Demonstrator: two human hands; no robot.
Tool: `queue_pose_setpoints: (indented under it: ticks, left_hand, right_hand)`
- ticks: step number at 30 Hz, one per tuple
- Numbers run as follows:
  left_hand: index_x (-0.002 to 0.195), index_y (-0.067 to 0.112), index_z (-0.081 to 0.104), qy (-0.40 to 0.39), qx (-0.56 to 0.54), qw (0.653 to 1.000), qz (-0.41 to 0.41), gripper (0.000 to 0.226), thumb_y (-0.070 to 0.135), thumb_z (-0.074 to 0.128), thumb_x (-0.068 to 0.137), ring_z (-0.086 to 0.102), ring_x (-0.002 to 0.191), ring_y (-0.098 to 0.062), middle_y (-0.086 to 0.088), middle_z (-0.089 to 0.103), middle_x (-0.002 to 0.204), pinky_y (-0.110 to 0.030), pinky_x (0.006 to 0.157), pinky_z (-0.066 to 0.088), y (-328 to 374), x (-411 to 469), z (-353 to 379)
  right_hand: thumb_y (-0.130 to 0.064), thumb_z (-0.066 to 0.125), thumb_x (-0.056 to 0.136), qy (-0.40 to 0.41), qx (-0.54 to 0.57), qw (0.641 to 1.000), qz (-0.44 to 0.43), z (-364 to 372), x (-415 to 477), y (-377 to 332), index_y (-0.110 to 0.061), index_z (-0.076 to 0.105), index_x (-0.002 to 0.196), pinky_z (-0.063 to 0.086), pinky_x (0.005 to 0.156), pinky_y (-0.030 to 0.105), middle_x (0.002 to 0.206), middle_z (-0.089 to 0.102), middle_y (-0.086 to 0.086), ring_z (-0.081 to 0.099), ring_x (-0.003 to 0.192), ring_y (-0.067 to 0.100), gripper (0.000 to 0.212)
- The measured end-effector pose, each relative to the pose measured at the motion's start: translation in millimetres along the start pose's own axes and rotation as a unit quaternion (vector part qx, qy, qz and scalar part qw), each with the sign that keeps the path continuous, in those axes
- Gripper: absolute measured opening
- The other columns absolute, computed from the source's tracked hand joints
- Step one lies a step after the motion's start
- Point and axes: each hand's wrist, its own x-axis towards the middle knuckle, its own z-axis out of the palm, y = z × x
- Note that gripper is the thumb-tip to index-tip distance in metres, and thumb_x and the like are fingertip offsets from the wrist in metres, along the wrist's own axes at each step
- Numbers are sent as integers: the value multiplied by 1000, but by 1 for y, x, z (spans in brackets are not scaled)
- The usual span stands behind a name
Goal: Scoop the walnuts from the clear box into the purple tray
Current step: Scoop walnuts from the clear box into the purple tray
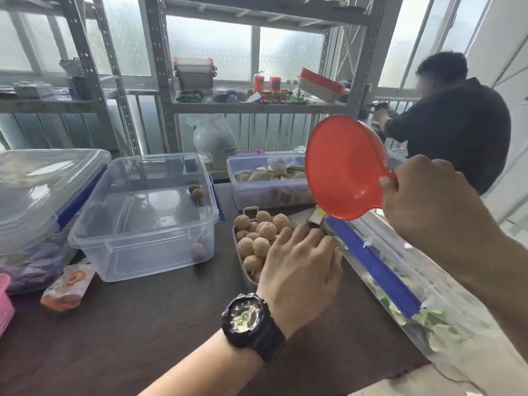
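The task looks nearly done: the tray point(239, 254) is heaped with walnuts point(258, 234), while the clear box point(143, 215) holds only a few, two at its far right corner point(196, 192) and two at its near right corner point(200, 247); the right hand point(428, 201) pinches the handle of the red scoop point(343, 170), raised and tilted, its bowl empty, above the tray's far right; the left hand point(297, 264), fingers together and lightly curved, rests on the tray's near side over the nuts, seemingly steadying it; the next move, I judge, calls for swinging the scoop left and down into the box's right side to gather the stragglers; all sits on a dark table point(143, 324) crowded with other plastic boxes; metal shelving point(257, 107) stands before frosted windows, and a second person point(457, 124) works at the right
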Motion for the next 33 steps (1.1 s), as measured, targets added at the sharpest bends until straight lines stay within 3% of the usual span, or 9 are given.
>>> queue_pose_setpoints:
  ticks: [5, 8, 12, 18, 22, 25, 29, 31, 33]
  left_hand:
    - [92, 14, 71, -269, 69, 961, 6, 17, 20, 57, 85, 59, 109, -27, -7, 72, 103, -33, 90, 34, 16, 61, 52]
    - [103, 10, 69, -362, 73, 928, -50, 22, 20, 54, 91, 58, 116, -29, -11, 68, 117, -37, 98, 37, 11, 83, 84]
    - [64, 14, 44, -423, 63, 894, -136, 36, 32, 61, 91, 61, 102, -22, -11, 66, 105, -34, 79, 34, -2, 89, 115]
    - [105, 18, 67, -398, 89, 905, -122, 37, 41, 70, 75, 63, 111, -27, -5, 69, 114, -43, 99, 36, -11, 91, 120]
    - [102, 17, 67, -404, 100, 902, -112, 29, 39, 63, 83, 61, 114, -27, -4, 69, 114, -46, 104, 35, -15, 97, 114]
    - [92, 21, 57, -358, 125, 923, -70, 23, 36, 67, 78, 62, 111, -25, -5, 70, 112, -48, 108, 26, -20, 110, 86]
    - [104, 14, 61, -389, 150, 905, -79, 31, 33, 71, 82, 63, 94, -23, -5, 66, 98, -37, 86, 45, -33, 124, 42]
    - [78, 15, 59, -375, 136, 911, -100, 23, 34, 69, 85, 59, 80, -21, -3, 63, 86, -29, 69, 40, -45, 125, 25]
    - [62, 19, 50, -364, 111, 917, -119, 34, 36, 68, 85, 55, 75, -20, 0, 59, 72, -28, 69, 35, -57, 122, 9]
  right_hand:
    - [-27, 53, 91, 7, 41, 999, 4, -10, 22, 16, -6, 61, 82, 43, 60, 34, 63, 50, 8, 51, 58, 31, 24]
    - [-25, 53, 90, 11, 67, 998, 15, -13, 26, 25, -9, 57, 77, 43, 60, 33, 60, 48, 2, 53, 57, 29, 21]
    - [-25, 54, 90, 10, 84, 996, 24, -12, 25, 36, -9, 55, 79, 38, 59, 31, 60, 44, 1, 47, 52, 22, 20]
    - [-23, 54, 89, 6, 120, 992, 35, 0, 24, 39, -8, 64, 89, 35, 58, 30, 60, 43, -2, 43, 50, 18, 18]
    - [-23, 57, 87, 15, 129, 991, 43, 7, 25, 33, -11, 59, 79, 34, 58, 30, 59, 40, -4, 38, 48, 16, 14]
    - [-21, 57, 86, 15, 135, 990, 41, 12, 25, 31, -12, 53, 74, 25, 45, 24, 58, 38, -5, 33, 46, 8, 16]
    - [-20, 55, 87, 22, 148, 988, 34, 13, 23, 31, -18, 42, 62, 25, 45, 25, 57, 43, -2, 38, 47, 9, 28]
    - [-20, 54, 88, 26, 148, 988, 31, 12, 22, 30, -15, 46, 64, 25, 43, 22, 57, 46, -1, 43, 48, 10, 25]
    - [-22, 54, 89, 29, 151, 988, 30, 10, 22, 30, -12, 50, 65, 28, 43, 22, 56, 48, 0, 48, 48, 14, 26]
